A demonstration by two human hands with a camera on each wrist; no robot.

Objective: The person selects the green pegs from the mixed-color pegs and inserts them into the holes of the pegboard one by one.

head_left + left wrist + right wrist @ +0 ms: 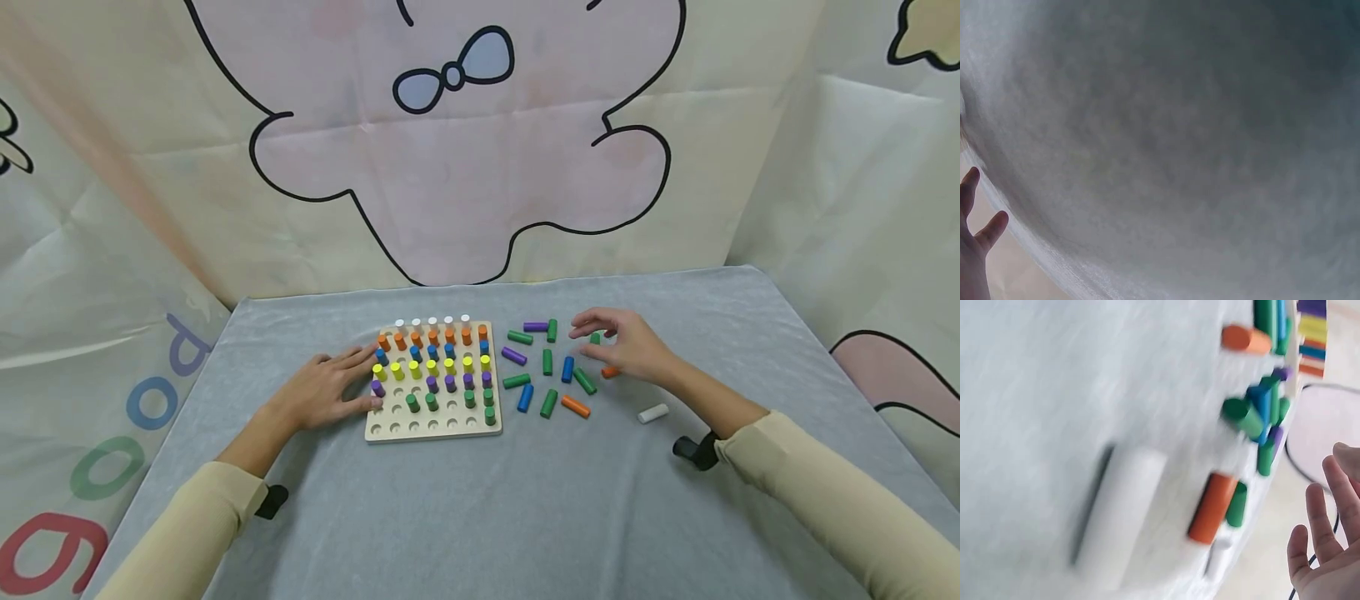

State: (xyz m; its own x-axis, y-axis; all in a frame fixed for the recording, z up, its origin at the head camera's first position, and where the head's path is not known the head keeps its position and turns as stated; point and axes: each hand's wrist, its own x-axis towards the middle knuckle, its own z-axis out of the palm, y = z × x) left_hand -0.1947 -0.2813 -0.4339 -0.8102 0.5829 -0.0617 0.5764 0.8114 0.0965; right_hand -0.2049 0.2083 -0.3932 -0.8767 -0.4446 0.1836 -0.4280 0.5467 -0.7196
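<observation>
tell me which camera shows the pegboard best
The head view: it shows the pegboard from above with its rows of pegs, only its left edge partly hidden by the left hand. The right wrist view catches just a strip at the upper right. In the left wrist view I cannot make it out.

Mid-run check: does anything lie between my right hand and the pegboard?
Yes: green pegs, purple pegs and blue pegs lie loose on the cloth between the right hand and the pegboard. They look low, so a raised hand should clear them. The left hand is at the opposite edge.
</observation>
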